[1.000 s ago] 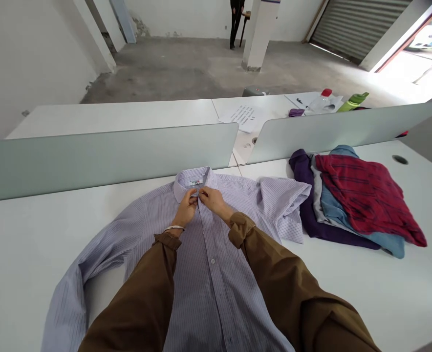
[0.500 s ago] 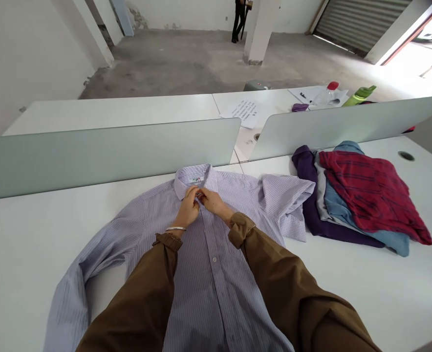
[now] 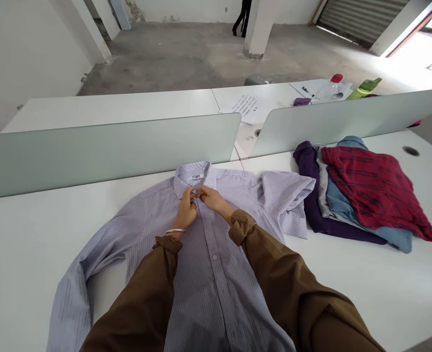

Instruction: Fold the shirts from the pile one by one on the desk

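Observation:
A pale lilac pinstriped dress shirt lies face up and spread on the white desk, its collar toward the partition. My left hand and my right hand meet just below the collar, fingertips pinching the top of the button placket. The top button is hidden by my fingers. A lower shirt button shows below my hands. My brown sleeves are rolled back, and a thin bangle circles my left wrist.
To the right lies a pile of clothes with a red plaid shirt on top. Frosted partitions stand behind the shirt. Beyond them, another desk holds papers, a plastic bottle and a green bottle. A person stands far back.
The view has tilted slightly downward, so everything sits a little higher in the frame. My hands stay at the top of the placket, with only small finger movement.

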Demonstrator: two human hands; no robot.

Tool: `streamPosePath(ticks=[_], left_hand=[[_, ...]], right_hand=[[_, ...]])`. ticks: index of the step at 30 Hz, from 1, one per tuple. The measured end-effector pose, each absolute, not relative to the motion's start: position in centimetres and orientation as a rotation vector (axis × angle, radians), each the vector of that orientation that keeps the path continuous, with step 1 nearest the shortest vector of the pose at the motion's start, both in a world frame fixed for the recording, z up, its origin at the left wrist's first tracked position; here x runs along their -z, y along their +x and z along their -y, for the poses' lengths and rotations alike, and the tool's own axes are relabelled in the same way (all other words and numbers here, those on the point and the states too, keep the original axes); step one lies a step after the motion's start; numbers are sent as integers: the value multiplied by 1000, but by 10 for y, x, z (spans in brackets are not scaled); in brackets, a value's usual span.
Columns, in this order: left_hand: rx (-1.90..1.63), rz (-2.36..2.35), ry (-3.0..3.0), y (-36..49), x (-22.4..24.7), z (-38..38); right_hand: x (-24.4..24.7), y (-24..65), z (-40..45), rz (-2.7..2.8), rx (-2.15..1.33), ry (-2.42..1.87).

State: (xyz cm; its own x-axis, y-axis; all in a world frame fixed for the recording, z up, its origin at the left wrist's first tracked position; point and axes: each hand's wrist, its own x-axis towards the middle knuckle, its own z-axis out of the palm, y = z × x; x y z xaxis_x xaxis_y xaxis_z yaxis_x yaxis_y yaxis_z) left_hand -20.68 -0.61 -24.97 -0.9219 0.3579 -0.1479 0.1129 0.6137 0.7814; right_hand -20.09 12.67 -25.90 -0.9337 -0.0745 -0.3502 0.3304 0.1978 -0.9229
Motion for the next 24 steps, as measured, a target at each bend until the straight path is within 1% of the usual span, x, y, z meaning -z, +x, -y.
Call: streamPosePath(ticks=[5,9,17,24], left_hand=[[-1066,-2715,571,-199,239,4],[-919,-2843,722,-185,235,1],[-625,-2856,818,-175,254,7],[-545,-2878,800,-178,260,4]], right_hand=[[260,-199,-125,-2257,1638,174],[256,-197,-125,-2289,1580,154],[244,-186,-134,-2257,1647,118],[245,-178,-157,-2305,1651,284]])
